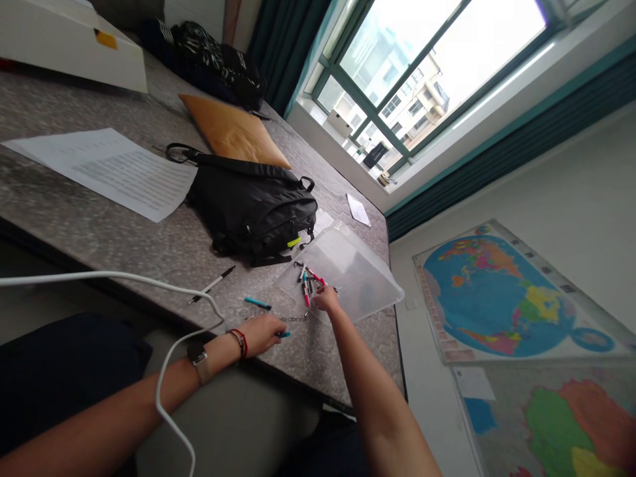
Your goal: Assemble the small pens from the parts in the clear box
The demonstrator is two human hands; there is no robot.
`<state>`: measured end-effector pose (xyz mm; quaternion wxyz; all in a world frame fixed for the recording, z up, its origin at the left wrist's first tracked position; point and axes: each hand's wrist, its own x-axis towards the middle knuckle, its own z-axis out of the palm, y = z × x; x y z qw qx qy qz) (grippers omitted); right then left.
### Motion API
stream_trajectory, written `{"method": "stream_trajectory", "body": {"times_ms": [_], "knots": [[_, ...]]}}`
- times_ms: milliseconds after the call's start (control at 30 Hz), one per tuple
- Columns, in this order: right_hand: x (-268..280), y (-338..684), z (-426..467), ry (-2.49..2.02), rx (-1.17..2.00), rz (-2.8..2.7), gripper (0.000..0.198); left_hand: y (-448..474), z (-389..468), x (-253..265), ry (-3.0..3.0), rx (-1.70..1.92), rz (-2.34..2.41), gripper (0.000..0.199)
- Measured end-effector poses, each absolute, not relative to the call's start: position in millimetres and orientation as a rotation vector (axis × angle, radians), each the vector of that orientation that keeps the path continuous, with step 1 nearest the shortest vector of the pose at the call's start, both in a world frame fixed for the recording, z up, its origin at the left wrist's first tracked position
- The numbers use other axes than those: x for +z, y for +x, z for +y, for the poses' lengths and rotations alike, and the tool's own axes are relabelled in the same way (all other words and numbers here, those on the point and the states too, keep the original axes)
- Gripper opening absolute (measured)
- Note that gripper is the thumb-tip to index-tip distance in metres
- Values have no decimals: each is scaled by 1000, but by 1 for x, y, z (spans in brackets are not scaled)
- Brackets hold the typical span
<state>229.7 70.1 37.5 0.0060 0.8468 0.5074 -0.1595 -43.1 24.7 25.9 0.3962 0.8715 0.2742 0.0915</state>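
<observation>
My left hand, with a watch and red bracelet at the wrist, rests at the front edge of the mattress-like surface. Its fingers are closed around a teal pen, of which only the end shows. Just beyond lies another teal pen. My right hand reaches to a pile of pens, some red and white, at the mouth of a clear plastic bin that lies tipped over. Its fingers are bent together among the pens; what they hold is hidden. A white pen with black ends lies further left.
Behind the pens stands a black backpack, beside a brown padded envelope and printed sheets. A white cable hangs across my left forearm. A white box sits far left; a wall with maps borders the right.
</observation>
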Motion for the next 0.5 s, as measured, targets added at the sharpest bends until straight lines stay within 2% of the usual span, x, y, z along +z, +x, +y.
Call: {"method": "stream_trajectory", "body": {"times_ms": [233, 500], "knots": [[34, 224, 72, 2704, -512, 1387, 7, -50, 28, 29, 2180, 278, 690, 17], [57, 224, 60, 2886, -225, 1615, 24, -56, 32, 22, 2202, 298, 668, 13]]}}
